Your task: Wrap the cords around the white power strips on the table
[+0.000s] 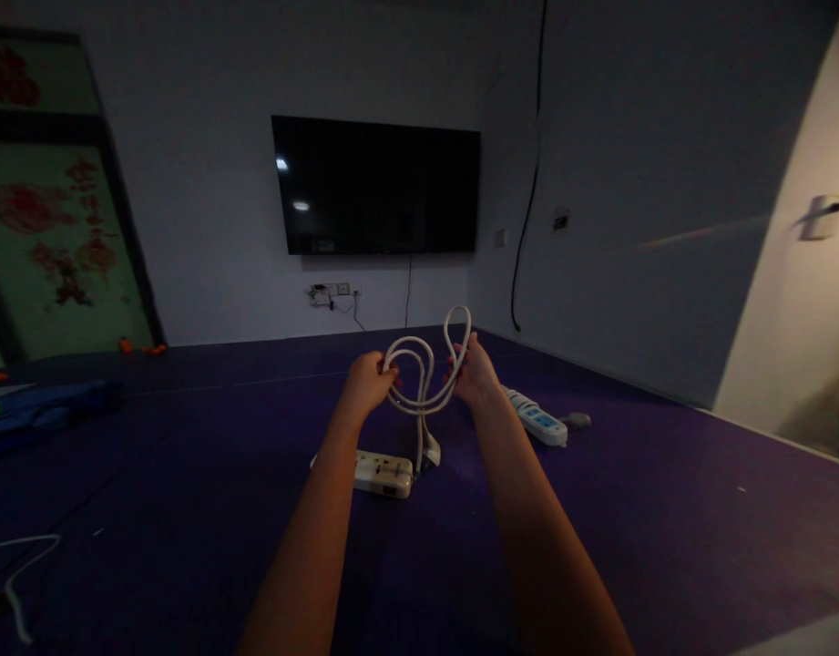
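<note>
Both my hands hold up a looped white power cord (419, 405) above the purple floor. My left hand (370, 383) is closed round the left side of the loops. On the right, my right hand (472, 369) grips the cord where a narrow loop rises above the fingers. From the loops the cord hangs down to a white power strip (384, 474), which lies on the floor, partly behind my left forearm. The cord's pale plug (431, 450) sits close to the strip's right end. Beyond my right forearm lies a second power strip (543, 423) with blue sockets and its cord wrapped round it.
A television (378, 187) hangs on the far wall above wall sockets (338, 290). A black cable (525, 237) dangles along the right wall. Blue cloth (50, 405) lies at the left, and a loose white cable (15, 583) at the lower left.
</note>
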A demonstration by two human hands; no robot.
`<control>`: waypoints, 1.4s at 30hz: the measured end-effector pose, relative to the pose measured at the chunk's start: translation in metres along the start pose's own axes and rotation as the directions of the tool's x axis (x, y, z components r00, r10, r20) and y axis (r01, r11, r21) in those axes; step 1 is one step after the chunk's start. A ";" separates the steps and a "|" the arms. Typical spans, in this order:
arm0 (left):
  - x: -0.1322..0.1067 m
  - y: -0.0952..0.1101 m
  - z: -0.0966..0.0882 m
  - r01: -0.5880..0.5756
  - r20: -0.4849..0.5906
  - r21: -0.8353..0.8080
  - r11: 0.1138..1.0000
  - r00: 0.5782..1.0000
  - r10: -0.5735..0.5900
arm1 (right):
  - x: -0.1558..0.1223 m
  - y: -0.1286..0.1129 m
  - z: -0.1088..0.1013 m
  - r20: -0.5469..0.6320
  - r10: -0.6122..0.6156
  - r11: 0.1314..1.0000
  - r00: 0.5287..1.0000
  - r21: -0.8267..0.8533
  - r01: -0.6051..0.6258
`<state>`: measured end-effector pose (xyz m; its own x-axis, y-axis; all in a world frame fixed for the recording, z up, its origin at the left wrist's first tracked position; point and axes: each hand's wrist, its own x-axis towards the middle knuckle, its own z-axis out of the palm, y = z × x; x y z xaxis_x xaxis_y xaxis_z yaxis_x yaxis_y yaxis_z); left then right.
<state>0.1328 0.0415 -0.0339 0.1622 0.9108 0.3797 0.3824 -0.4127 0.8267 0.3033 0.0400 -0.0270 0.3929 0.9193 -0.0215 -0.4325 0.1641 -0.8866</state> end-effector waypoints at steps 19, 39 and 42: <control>-0.024 0.026 -0.035 0.032 -0.022 -0.411 0.911 0.999 -0.045 | -0.042 -0.035 0.006 0.402 -0.342 0.938 0.850 0.208 0.279; -0.022 0.023 -0.053 -0.131 -0.481 -0.025 0.991 0.871 0.103 | -0.034 -0.008 0.019 0.398 -0.090 0.982 0.913 -0.115 0.148; -0.022 0.020 -0.059 -0.114 -0.556 -0.029 0.993 0.828 0.079 | -0.036 -0.004 0.022 0.361 -0.114 0.941 0.926 -0.260 0.218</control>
<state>0.0834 0.0123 -0.0011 -0.3410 0.7152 0.6100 0.3343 -0.5142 0.7898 0.2726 0.0141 -0.0127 0.1201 0.9612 0.2483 -0.1098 0.2614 -0.9590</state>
